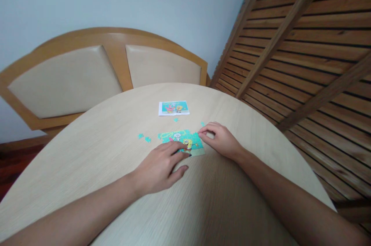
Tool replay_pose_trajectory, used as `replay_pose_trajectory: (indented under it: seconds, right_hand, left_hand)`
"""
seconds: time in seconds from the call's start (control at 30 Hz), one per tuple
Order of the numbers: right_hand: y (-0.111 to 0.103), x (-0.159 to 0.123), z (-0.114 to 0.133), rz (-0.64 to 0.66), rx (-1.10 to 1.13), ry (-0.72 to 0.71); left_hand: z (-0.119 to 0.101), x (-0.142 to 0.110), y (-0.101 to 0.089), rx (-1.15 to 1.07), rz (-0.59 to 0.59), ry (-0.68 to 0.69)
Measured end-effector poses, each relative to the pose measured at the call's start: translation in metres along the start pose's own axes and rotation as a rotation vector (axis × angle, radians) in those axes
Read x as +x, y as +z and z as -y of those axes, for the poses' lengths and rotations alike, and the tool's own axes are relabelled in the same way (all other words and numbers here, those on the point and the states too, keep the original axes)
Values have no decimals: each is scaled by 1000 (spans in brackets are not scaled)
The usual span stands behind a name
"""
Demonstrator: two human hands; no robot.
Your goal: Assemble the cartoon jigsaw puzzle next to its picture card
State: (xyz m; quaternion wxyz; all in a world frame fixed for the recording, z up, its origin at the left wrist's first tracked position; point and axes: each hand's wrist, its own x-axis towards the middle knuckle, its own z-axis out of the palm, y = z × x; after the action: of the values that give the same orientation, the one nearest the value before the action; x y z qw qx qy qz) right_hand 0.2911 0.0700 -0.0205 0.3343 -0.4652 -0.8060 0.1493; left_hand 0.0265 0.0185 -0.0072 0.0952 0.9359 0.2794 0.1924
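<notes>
A jigsaw puzzle (pixel 197 146) with cartoon figures on a turquoise ground lies on the table, its lower left part covered by my left hand (pixel 164 165). That hand rests on the puzzle with fingers stretched and the thumb apart. At the puzzle's upper right edge, my right hand (pixel 222 139) pinches thumb and forefinger together on a small turquoise puzzle piece, largely hidden by the fingertips. Loose turquoise pieces lie around: one piece (pixel 140 135) and another piece (pixel 147 139) to the left, a piece (pixel 176 119) above, and a piece (pixel 202 123) beyond my right hand.
Behind the puzzle lies a reference picture card (pixel 174 108) with similar figures. Everything rests on a round pale wooden table (pixel 116 130). A padded wooden bench back (pixel 116 37) stands at the far side, and a slatted wooden wall (pixel 313 37) rises on the right.
</notes>
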Motion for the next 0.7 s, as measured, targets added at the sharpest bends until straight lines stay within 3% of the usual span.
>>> replay_pose_trajectory:
  seconds: [0.5, 0.6, 0.7]
  right_hand:
    - [5, 4, -7, -60, -157, 2]
    - [6, 5, -15, -74, -196, 28]
    - [6, 6, -26, -65, -234, 66]
  left_hand:
    - [2, 3, 2, -21, 16, 30]
    - [5, 4, 0, -40, -87, -25]
    - [23, 2, -7, 27, -256, -216]
